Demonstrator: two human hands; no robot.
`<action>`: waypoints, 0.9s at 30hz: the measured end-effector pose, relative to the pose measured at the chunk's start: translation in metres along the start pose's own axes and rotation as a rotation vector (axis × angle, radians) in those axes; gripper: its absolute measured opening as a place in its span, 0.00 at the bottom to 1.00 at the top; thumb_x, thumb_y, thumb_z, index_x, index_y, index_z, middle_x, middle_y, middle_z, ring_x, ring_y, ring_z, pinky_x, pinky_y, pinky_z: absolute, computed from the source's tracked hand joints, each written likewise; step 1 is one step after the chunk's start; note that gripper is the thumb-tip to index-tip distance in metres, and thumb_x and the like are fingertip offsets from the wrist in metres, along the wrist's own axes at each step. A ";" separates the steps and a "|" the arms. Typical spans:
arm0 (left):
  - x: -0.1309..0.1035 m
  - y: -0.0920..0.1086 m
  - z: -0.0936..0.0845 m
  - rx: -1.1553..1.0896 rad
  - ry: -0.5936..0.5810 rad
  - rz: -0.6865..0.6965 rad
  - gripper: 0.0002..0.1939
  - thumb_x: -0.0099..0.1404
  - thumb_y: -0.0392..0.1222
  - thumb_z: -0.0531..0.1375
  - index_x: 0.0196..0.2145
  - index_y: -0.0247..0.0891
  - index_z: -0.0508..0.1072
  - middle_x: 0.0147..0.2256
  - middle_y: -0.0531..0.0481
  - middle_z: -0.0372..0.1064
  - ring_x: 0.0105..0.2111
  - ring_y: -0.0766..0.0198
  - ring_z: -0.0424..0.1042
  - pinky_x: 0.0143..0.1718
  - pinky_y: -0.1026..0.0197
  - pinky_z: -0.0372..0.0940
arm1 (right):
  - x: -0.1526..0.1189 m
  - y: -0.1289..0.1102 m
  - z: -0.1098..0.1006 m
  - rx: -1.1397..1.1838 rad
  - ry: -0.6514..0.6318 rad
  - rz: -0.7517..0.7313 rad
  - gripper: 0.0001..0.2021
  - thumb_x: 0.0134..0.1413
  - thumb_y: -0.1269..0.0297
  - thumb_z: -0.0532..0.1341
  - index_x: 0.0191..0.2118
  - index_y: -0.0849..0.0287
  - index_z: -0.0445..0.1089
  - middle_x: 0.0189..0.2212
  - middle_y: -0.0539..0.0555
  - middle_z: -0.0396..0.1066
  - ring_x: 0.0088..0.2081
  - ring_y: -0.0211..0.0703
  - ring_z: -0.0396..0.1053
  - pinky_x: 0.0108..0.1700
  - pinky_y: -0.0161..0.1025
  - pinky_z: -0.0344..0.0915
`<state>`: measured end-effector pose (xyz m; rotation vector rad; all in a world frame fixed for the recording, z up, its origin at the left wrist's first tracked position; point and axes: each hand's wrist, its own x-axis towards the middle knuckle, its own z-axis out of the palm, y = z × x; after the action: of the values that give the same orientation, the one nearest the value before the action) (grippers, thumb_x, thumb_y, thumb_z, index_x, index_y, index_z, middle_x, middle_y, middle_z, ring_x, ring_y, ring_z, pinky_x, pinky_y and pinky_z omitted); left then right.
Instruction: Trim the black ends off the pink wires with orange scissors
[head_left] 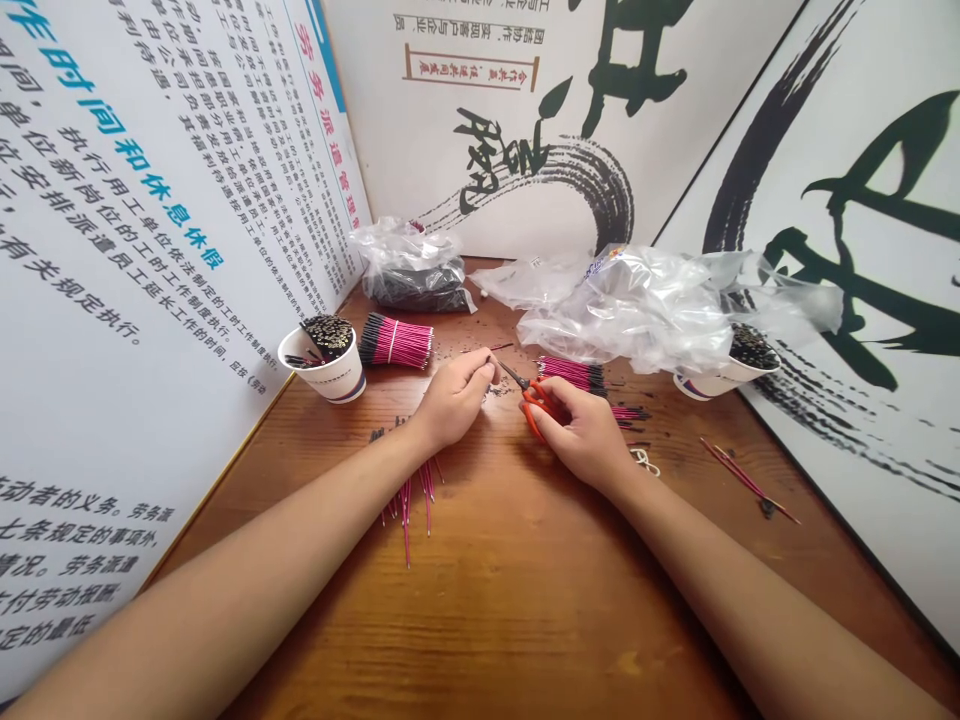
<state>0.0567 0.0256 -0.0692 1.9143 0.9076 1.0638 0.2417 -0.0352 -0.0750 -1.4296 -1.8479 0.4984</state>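
My right hand is closed around the red handles of a pair of scissors, whose blades point up and left. Close to the blade tips, my left hand is closed in a pinch; what lies between its fingertips is too small to make out. Beneath my left wrist lie several loose pink wires with dark ends. Behind my hands stands a tied bundle of pink wires. A second pink wire bundle sits behind my right hand, partly covered by plastic.
A paper cup full of dark-tipped pieces stands at left, another cup at right. Clear plastic bags lie at the back, near a bag of black material. Loose wires lie at right. Printed panels enclose the wooden table.
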 end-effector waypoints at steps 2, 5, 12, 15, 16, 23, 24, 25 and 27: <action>0.001 -0.001 0.000 0.026 -0.003 -0.002 0.14 0.69 0.39 0.47 0.27 0.37 0.63 0.23 0.54 0.59 0.26 0.67 0.60 0.31 0.63 0.56 | 0.000 0.000 0.000 -0.004 0.004 0.001 0.06 0.58 0.60 0.59 0.37 0.57 0.69 0.26 0.48 0.69 0.26 0.37 0.63 0.30 0.34 0.57; 0.002 -0.002 0.000 0.063 0.036 0.013 0.14 0.69 0.39 0.47 0.26 0.36 0.63 0.25 0.53 0.60 0.28 0.66 0.61 0.33 0.62 0.57 | 0.001 -0.001 0.000 -0.025 0.011 0.002 0.06 0.58 0.60 0.59 0.37 0.57 0.69 0.26 0.48 0.69 0.26 0.37 0.63 0.30 0.34 0.57; 0.002 -0.004 -0.001 0.094 -0.009 0.076 0.13 0.69 0.38 0.47 0.26 0.37 0.62 0.27 0.52 0.63 0.31 0.64 0.63 0.36 0.62 0.58 | 0.000 0.000 0.000 -0.038 0.027 -0.008 0.07 0.58 0.59 0.59 0.36 0.56 0.68 0.26 0.48 0.69 0.26 0.38 0.63 0.30 0.34 0.57; 0.002 -0.004 0.000 0.122 -0.025 0.092 0.13 0.69 0.39 0.47 0.27 0.37 0.62 0.28 0.51 0.63 0.32 0.64 0.63 0.37 0.61 0.58 | -0.001 0.000 0.000 -0.041 0.031 -0.020 0.07 0.59 0.59 0.59 0.36 0.57 0.68 0.26 0.48 0.69 0.26 0.38 0.63 0.30 0.34 0.57; 0.002 -0.004 0.000 0.133 -0.031 0.095 0.13 0.69 0.39 0.47 0.27 0.37 0.63 0.28 0.51 0.63 0.32 0.64 0.63 0.37 0.61 0.58 | -0.001 0.000 -0.001 -0.040 0.030 -0.024 0.07 0.59 0.59 0.58 0.36 0.57 0.68 0.27 0.48 0.69 0.27 0.38 0.63 0.31 0.34 0.57; 0.001 -0.003 0.000 0.166 -0.037 0.107 0.13 0.69 0.38 0.47 0.27 0.37 0.62 0.29 0.50 0.64 0.32 0.64 0.63 0.37 0.62 0.58 | 0.000 -0.001 -0.001 -0.040 0.017 -0.024 0.08 0.60 0.59 0.58 0.36 0.57 0.68 0.26 0.48 0.70 0.27 0.38 0.64 0.31 0.34 0.57; 0.001 -0.002 0.000 0.162 -0.030 0.107 0.13 0.69 0.38 0.47 0.27 0.37 0.62 0.29 0.50 0.64 0.32 0.64 0.63 0.36 0.62 0.58 | 0.000 -0.002 -0.001 -0.035 0.015 -0.023 0.07 0.60 0.59 0.58 0.37 0.57 0.69 0.27 0.48 0.70 0.27 0.38 0.64 0.31 0.34 0.57; 0.001 -0.002 0.000 0.156 -0.024 0.106 0.13 0.69 0.39 0.47 0.27 0.37 0.62 0.28 0.51 0.64 0.32 0.64 0.63 0.36 0.62 0.58 | 0.000 -0.002 -0.002 -0.033 0.011 -0.024 0.07 0.60 0.59 0.58 0.37 0.57 0.69 0.27 0.48 0.70 0.27 0.38 0.64 0.31 0.34 0.57; 0.000 -0.001 0.000 0.141 -0.020 0.104 0.13 0.69 0.39 0.47 0.27 0.37 0.62 0.28 0.51 0.63 0.31 0.64 0.63 0.35 0.62 0.57 | 0.000 -0.002 -0.002 -0.038 0.006 -0.024 0.08 0.60 0.59 0.57 0.37 0.57 0.69 0.27 0.48 0.70 0.27 0.38 0.64 0.31 0.34 0.57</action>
<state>0.0563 0.0258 -0.0696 2.1050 0.9015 1.0622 0.2416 -0.0365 -0.0723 -1.4305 -1.8771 0.4488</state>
